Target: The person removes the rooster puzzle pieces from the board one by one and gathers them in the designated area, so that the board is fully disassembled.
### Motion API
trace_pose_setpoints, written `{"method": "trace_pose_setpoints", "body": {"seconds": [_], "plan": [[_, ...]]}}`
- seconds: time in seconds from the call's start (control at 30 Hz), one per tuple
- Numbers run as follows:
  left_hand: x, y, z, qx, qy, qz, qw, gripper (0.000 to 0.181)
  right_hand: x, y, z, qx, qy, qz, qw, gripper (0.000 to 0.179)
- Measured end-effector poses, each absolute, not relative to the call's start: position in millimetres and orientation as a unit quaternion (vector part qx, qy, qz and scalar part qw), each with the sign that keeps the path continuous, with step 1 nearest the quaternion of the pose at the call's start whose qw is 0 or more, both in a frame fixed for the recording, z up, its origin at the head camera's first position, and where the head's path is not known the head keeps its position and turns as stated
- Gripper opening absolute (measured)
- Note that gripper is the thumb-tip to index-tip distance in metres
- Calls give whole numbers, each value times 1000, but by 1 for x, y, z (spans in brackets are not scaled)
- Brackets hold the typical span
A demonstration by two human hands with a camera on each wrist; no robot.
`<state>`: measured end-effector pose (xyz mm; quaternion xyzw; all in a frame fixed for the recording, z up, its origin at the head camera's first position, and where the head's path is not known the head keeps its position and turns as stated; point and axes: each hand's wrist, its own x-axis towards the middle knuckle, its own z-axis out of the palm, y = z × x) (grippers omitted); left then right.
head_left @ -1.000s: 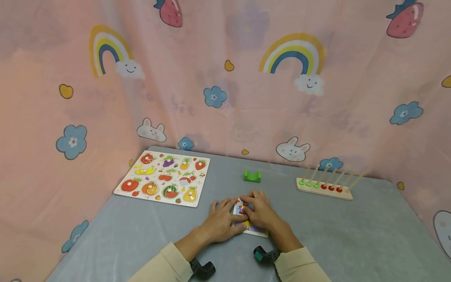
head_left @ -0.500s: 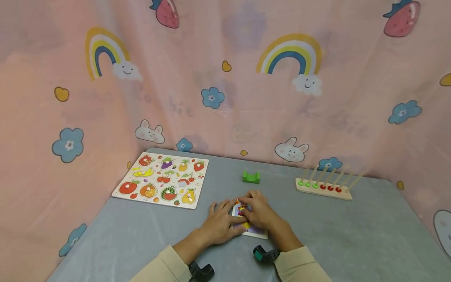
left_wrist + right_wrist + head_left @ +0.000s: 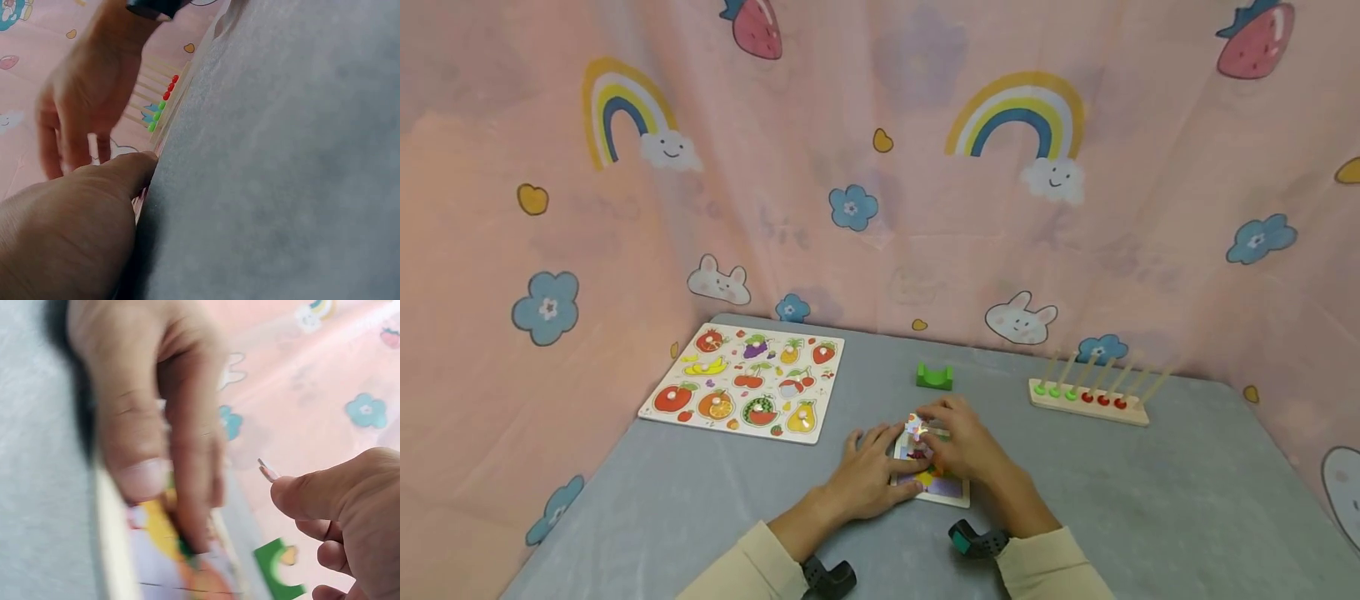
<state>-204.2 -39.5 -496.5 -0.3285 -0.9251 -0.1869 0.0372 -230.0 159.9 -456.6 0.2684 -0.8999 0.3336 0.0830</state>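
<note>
A small jigsaw puzzle (image 3: 951, 490) in a pale frame lies in front of me, its picture partly covered by my hands. My left hand (image 3: 868, 477) rests on its left side, fingers extended across the frame and picture. Above the puzzle's far part, my right hand (image 3: 970, 446) pinches a puzzle piece (image 3: 915, 426) between thumb and fingers. In the right wrist view this piece (image 3: 267, 470) shows as a thin edge at the fingertips, apart from the puzzle. Several joined pieces (image 3: 162, 572) show below the blurred left hand in that view.
A fruit knob puzzle board (image 3: 737, 396) lies at the back left of the grey table (image 3: 700, 508). Behind the jigsaw sits a green curved block (image 3: 935, 377). A wooden peg counter (image 3: 1090, 402) with green and red beads stands at the right, its rods upright. Patterned pink cloth hangs behind.
My right hand has lifted off the puzzle and moved slightly up and right, a piece now raised in its fingertips. The left hand has stayed on the puzzle.
</note>
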Motion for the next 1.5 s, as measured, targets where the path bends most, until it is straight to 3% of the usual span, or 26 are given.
{"method": "trace_pose_setpoints", "body": {"seconds": [0.8,1.5], "plan": [[-202,-42,-496,-323,-924,-203,27,38,-199,216,-399,281,-878,327,208,41],[-204,-39,-496,-325,-922,-209,22,39,-187,281,-411,227,-879,333,256,47]]}}
